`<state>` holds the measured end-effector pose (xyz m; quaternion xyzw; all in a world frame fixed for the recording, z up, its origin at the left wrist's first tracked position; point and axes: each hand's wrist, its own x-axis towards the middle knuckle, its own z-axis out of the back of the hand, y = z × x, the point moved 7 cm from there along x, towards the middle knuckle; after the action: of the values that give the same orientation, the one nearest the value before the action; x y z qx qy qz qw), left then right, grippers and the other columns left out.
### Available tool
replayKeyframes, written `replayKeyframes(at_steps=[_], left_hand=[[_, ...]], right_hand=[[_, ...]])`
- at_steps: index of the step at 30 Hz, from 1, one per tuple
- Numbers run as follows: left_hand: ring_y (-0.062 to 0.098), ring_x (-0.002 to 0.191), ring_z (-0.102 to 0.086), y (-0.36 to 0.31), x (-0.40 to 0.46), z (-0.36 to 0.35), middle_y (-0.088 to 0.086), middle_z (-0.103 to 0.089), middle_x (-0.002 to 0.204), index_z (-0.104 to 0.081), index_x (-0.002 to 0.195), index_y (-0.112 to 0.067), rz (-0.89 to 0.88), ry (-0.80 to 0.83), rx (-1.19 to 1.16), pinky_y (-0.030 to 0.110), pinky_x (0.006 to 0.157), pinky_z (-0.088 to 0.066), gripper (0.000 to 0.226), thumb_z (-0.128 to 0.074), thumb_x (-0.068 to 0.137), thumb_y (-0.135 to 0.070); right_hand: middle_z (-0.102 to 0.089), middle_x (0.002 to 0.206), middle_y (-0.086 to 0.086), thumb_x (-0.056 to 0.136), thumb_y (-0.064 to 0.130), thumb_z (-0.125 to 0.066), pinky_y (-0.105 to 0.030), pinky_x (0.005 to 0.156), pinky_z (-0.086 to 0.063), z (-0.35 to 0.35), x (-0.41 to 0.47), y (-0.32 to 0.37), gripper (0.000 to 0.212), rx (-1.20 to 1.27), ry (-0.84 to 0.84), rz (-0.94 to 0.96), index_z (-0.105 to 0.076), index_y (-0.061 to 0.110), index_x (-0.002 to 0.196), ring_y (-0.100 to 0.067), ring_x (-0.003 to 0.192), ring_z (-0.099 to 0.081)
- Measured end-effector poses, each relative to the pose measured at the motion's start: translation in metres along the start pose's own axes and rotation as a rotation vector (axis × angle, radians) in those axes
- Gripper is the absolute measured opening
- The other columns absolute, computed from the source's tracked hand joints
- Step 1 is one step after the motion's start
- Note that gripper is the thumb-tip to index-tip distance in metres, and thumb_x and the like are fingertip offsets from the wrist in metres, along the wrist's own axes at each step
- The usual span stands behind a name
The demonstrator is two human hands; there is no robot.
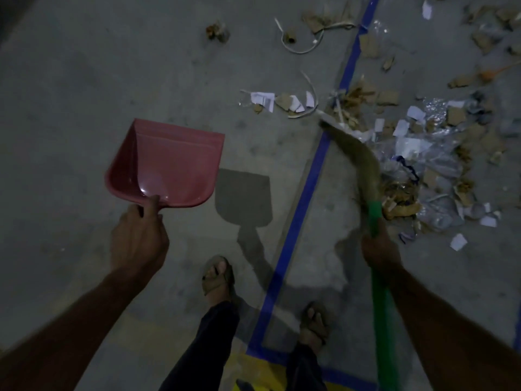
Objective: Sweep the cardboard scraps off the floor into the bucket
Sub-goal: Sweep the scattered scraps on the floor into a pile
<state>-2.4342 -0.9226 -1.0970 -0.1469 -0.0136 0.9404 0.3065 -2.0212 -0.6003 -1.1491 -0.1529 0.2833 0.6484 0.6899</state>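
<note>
A pink dustpan [166,167] is being gripped by the left hand [138,238], held above the floor [84,94]. A green-handled broom [375,218] is being clasped by the right hand [380,249], bristles lying against the cardboard scraps [400,198] beyond the blue tape line [304,193].

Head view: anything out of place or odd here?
Yes. Cardboard scraps, paper bits and clear plastic litter the floor, mostly right of the blue tape line. The dustpan is held off the floor, empty. No bucket shows.
</note>
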Motion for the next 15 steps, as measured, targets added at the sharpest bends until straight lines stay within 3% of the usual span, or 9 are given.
replayKeyframes(at_steps=[1, 3, 6, 11, 15], left_hand=[[0.048, 0.08, -0.055, -0.003, 0.01, 0.003, 0.026, -0.053, 0.093, -0.051, 0.134, -0.013, -0.003, 0.02, 0.003, 0.048, 0.061, -0.04, 0.042, -0.058, 0.093, -0.012], [0.047, 0.08, -0.055, -0.008, 0.018, 0.007, 0.025, -0.054, 0.092, -0.051, 0.134, -0.013, -0.048, 0.008, 0.02, 0.046, 0.061, -0.038, 0.041, -0.058, 0.093, -0.012], [0.047, 0.077, -0.056, -0.01, 0.038, 0.015, 0.026, -0.055, 0.092, -0.05, 0.135, -0.012, -0.091, 0.02, 0.034, 0.044, 0.06, -0.035, 0.041, -0.057, 0.094, -0.012], [0.047, 0.072, -0.059, -0.005, 0.057, 0.028, 0.028, -0.058, 0.091, -0.05, 0.134, -0.009, -0.12, 0.028, 0.073, 0.046, 0.059, -0.041, 0.043, -0.06, 0.093, -0.012], [0.047, 0.071, -0.057, 0.004, 0.067, 0.045, 0.027, -0.055, 0.087, -0.052, 0.131, -0.008, -0.11, -0.01, 0.071, 0.045, 0.058, -0.036, 0.041, -0.062, 0.092, -0.009]], right_hand=[[-0.063, 0.097, -0.018, 0.1, 0.032, -0.049, -0.044, 0.071, -0.056, 0.007, -0.004, -0.002, 0.052, 0.014, -0.042, -0.008, -0.032, 0.023, 0.148, -0.036, 0.08, -0.064], [-0.064, 0.096, -0.016, 0.101, 0.032, -0.047, -0.037, 0.065, -0.05, 0.017, -0.015, -0.011, 0.057, 0.001, -0.09, 0.03, -0.022, 0.03, 0.153, -0.035, 0.079, -0.064], [-0.061, 0.08, -0.008, 0.102, 0.029, -0.047, -0.03, 0.052, -0.044, 0.031, -0.042, -0.013, 0.064, -0.001, -0.082, 0.053, -0.012, 0.038, 0.156, -0.026, 0.063, -0.061], [-0.059, 0.071, -0.008, 0.102, 0.029, -0.046, -0.039, 0.048, -0.053, 0.031, -0.077, -0.019, 0.071, -0.004, -0.134, 0.038, -0.003, 0.037, 0.158, -0.024, 0.055, -0.059], [-0.058, 0.071, -0.002, 0.102, 0.028, -0.048, -0.034, 0.049, -0.05, 0.028, -0.099, -0.009, 0.067, 0.071, -0.161, 0.068, -0.011, 0.038, 0.157, -0.019, 0.056, -0.058]])
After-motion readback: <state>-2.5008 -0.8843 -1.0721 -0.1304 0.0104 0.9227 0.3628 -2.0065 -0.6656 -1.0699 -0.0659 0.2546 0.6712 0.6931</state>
